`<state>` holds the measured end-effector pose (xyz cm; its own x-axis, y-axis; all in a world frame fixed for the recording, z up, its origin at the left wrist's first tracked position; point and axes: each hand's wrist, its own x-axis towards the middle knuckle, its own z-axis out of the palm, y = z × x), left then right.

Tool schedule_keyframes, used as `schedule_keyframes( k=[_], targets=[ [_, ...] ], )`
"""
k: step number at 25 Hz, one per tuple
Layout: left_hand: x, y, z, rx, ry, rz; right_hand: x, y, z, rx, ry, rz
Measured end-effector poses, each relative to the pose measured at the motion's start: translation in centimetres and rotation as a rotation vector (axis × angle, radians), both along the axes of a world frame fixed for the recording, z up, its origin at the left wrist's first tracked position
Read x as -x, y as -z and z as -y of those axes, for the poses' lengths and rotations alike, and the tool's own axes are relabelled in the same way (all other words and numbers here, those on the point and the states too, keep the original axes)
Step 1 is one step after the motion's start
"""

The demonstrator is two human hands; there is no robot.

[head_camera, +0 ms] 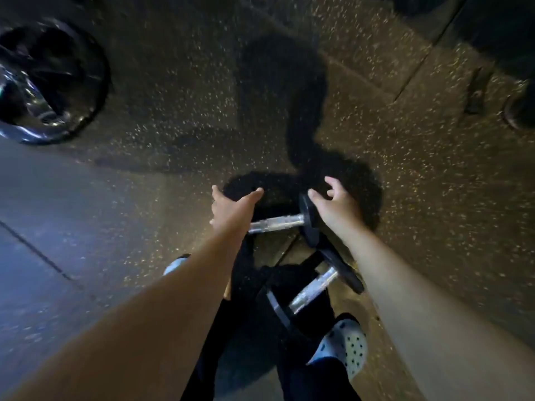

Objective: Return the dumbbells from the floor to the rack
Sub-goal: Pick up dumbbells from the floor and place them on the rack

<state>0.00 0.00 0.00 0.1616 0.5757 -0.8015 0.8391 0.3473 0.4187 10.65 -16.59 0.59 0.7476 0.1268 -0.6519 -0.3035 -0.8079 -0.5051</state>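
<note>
Both arms are out and I'm bent right over the speckled rubber floor (173,111), two dumbbells lying just ahead of my feet. My left hand (228,211) is spread wide, fingers (254,195) and thumb splayed, holding nothing, hovering over the left end of the far dumbbell (278,222). My right hand (335,205) is open too, its fingers curled loosely, empty, hanging over that dumbbell's right-hand plate.

The far dumbbell lies crosswise, its chrome handle bright between my two hands. The near dumbbell (314,287) lies at an angle between my legs, one plate close against the far one's plate; I can't say whether they actually touch. Both sit on the floor, so nothing has gone back yet. I judge this as the very start: the reach for the first pick-up.

Next move, as I read it: drop each hand onto a handle and close round the chrome. My hands sit over the far dumbbell's ends, not over a grip, so they would need to shift first, perhaps one hand to each handle.

Hard to see plenty here. The far dumbbell's left plate is hidden under my left hand and wrist. The rack isn't in view at all. A dark round weight plate (49,82) with something shiny sits top left, blurred and cut by the edge. My own shadow blackens the floor around the weights, and the whole view is smeared. My light perforated shoe (347,345) shows bottom right.
</note>
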Motion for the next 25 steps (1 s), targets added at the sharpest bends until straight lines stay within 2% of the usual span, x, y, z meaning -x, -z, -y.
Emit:
schedule_keyframes(
  k=[2,4,7,9,14,18,25],
  targets=[
    [0.4,3.5,0.0,-0.095,0.048,-0.073,0.8,3.7,-0.5,0.026,-0.045,0.012],
    [1.1,6.2,-0.1,-0.086,0.054,-0.139,1.7,6.4,-0.8,0.061,-0.079,0.0],
    [0.9,8.0,0.4,-0.091,0.11,-0.241,2.1,8.8,-1.0,0.137,-0.012,0.005],
    [0.8,8.8,0.5,-0.093,0.149,-0.295,2.2,9.3,-1.4,0.146,0.044,-0.002],
    [0.8,5.8,0.4,-0.181,0.216,-0.227,2.1,6.1,-1.9,0.063,0.082,0.046],
    [-1.8,-1.8,-1.8,-0.247,0.224,-0.077,-0.7,-1.8,-3.8,-0.008,0.102,0.13],
    [-8.6,-27.5,-6.2,-0.419,0.239,0.199,-5.8,-25.5,-7.4,-0.21,0.221,0.38]
  ],
)
